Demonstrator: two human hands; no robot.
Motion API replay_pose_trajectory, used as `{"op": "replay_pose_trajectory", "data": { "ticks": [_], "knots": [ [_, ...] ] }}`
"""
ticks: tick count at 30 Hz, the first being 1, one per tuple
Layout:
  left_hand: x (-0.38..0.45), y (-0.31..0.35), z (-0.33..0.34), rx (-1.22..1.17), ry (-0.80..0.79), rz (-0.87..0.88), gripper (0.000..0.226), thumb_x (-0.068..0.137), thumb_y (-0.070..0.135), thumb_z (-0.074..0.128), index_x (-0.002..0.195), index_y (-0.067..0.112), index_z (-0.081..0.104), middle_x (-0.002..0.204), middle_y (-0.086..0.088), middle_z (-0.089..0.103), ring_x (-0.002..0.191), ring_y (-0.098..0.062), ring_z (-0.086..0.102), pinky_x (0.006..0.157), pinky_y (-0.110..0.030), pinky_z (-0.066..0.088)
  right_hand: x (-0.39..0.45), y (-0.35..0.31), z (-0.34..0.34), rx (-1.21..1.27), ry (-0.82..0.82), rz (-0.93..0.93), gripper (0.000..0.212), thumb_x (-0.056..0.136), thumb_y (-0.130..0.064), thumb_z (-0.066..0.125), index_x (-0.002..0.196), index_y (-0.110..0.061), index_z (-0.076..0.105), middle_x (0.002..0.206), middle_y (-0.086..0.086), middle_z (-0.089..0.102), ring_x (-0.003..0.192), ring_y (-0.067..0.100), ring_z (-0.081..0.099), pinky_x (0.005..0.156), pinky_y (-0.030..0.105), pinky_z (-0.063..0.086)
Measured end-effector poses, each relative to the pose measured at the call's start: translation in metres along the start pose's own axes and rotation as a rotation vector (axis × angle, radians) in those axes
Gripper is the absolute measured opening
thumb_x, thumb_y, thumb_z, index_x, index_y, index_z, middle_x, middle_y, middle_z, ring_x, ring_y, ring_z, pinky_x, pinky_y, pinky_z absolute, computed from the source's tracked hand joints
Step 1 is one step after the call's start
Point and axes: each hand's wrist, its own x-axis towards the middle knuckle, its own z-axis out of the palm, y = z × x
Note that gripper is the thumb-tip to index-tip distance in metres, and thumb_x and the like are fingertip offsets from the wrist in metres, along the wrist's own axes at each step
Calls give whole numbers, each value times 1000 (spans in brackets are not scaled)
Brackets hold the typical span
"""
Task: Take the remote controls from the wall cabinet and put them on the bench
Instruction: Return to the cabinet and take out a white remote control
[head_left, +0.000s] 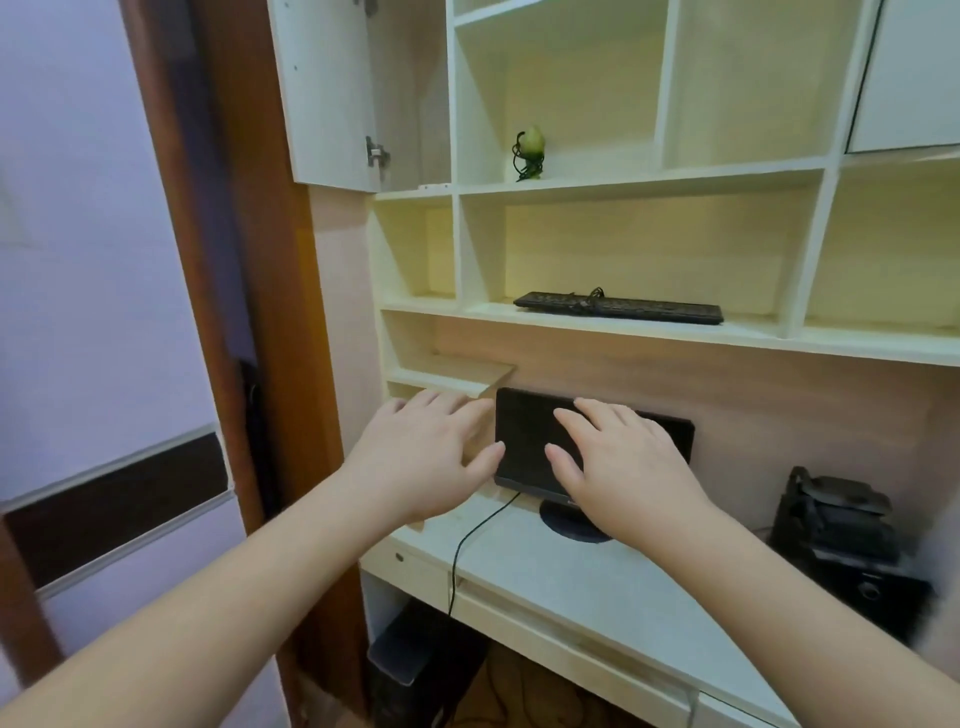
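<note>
No remote control shows in the head view. My left hand (426, 457) and my right hand (618, 462) are stretched out side by side, palms down, fingers apart, holding nothing. They hover in front of a small black monitor (524, 441) on the desk. The wall cabinet (410, 104) at the upper left stands with its white door (324, 88) swung open. Only a thin white edge shows on its bottom shelf, and the rest of its inside is out of sight.
Open cream shelves fill the wall: a green ornament (531, 151) on one, a black keyboard (618, 307) on the one below. The grey desk top (587, 587) carries a black cable (467, 540) and a black machine (841, 535) at the right. A brown door frame (244, 312) rises at the left.
</note>
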Motion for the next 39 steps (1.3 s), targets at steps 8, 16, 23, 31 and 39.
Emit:
{"op": "replay_pose_trajectory", "data": {
  "ticks": [8, 16, 23, 31, 39],
  "knots": [
    [40, -31, -1, 42, 18, -52, 60, 93, 63, 23, 147, 36, 27, 152, 8, 37, 140, -16, 31, 112, -45, 30, 56, -9, 1, 27, 32, -78, 51, 99, -48, 26, 145, -28, 33, 152, -5, 33, 139, 18, 30, 110, 34, 25],
    [74, -98, 11, 10, 88, -62, 61, 94, 63, 17, 148, 36, 26, 154, 8, 33, 143, -14, 26, 113, -44, 27, 123, -48, 11, 36, 41, -94, 52, 100, -47, 27, 147, -26, 29, 154, -1, 30, 141, 19, 27, 112, 36, 23],
    [101, -179, 15, 60, 128, -27, 62, 95, 61, 19, 150, 34, 25, 154, 6, 33, 142, -15, 27, 113, -43, 28, 200, -114, 20, 45, 82, -101, 51, 99, -46, 28, 146, -25, 31, 152, 0, 32, 139, 21, 29, 110, 38, 25],
    [141, -258, 14, 61, 172, 14, 61, 94, 61, 20, 148, 34, 28, 151, 7, 38, 139, -16, 32, 109, -41, 33, 269, -161, 27, 15, 124, -92, 50, 99, -46, 28, 145, -25, 33, 149, -1, 37, 137, 20, 33, 107, 38, 28],
    [212, -291, 6, 9, 170, 24, 60, 95, 61, 23, 148, 34, 27, 152, 6, 37, 139, -16, 32, 109, -42, 34, 343, -156, 22, -23, 174, -77, 51, 99, -45, 29, 146, -25, 31, 151, 0, 34, 136, 21, 33, 106, 39, 31]
  ]
}}
